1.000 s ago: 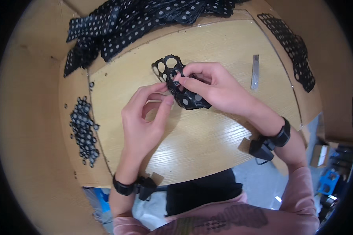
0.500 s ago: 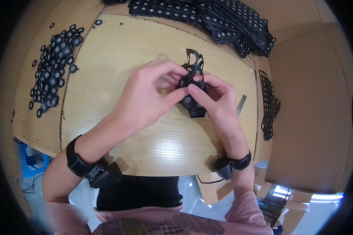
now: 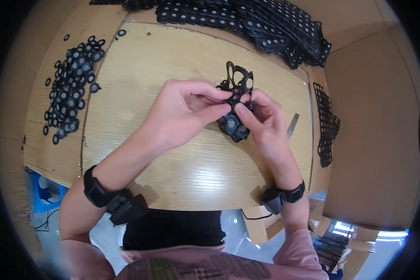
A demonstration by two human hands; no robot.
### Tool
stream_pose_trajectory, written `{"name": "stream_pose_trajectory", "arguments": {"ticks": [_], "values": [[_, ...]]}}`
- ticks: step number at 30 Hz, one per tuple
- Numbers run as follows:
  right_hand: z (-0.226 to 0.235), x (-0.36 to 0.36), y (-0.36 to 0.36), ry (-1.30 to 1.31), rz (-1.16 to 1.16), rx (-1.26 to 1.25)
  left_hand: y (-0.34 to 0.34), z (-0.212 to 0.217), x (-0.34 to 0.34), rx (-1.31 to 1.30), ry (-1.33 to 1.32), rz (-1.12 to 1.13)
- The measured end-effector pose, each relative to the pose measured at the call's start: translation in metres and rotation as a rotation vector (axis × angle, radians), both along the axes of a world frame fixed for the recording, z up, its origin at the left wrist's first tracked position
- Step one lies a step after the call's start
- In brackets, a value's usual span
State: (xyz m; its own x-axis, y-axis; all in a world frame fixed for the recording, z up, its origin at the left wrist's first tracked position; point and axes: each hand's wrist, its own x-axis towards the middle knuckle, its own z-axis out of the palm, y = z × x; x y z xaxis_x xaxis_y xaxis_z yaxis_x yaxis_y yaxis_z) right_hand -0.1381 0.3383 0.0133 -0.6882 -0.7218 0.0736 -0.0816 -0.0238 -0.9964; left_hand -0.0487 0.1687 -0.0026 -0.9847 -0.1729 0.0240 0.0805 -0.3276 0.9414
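Observation:
Above the table's middle, a black rubber sheet [image 3: 241, 83] is bunched up between my hands. Its far end shows open round holes, while grey-centred discs sit in its near end. My left hand [image 3: 184, 109] pinches the sheet's left side between thumb and fingers. On the other side, my right hand [image 3: 267, 116] grips the sheet with the thumb on top and fingers curled behind. The thumb tips are a little apart, and parts of the sheet are hidden by the fingers.
Loose black ring-edged discs [image 3: 74, 88] lie heaped at the left. Perforated sheets with discs [image 3: 266, 28] are stacked along the far edge. A flat metal blade [image 3: 293, 125] lies right of my right hand, and an emptied holey sheet [image 3: 326, 123] lies by the cardboard wall [image 3: 373, 126].
My thumbs have moved apart from each other. The sheet's far end is spread wider, showing more holes, and the discs at its near end show more plainly. The whole view has shifted slightly.

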Motion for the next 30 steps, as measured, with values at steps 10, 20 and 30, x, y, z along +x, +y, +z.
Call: {"name": "stream_pose_trajectory", "arguments": {"ticks": [10,20,30], "values": [[0.004,-0.001,-0.004,-0.013,-0.010,0.022,-0.036,0.018,0.004,-0.307,0.028,0.095],[0.007,-0.005,-0.002,-0.049,-0.087,-0.034,-0.043,0.030,0.003,-0.637,0.066,0.246],[0.006,0.008,-0.004,-0.022,-0.006,-0.085,0.002,0.016,-0.001,-0.466,-0.014,0.066]]}}
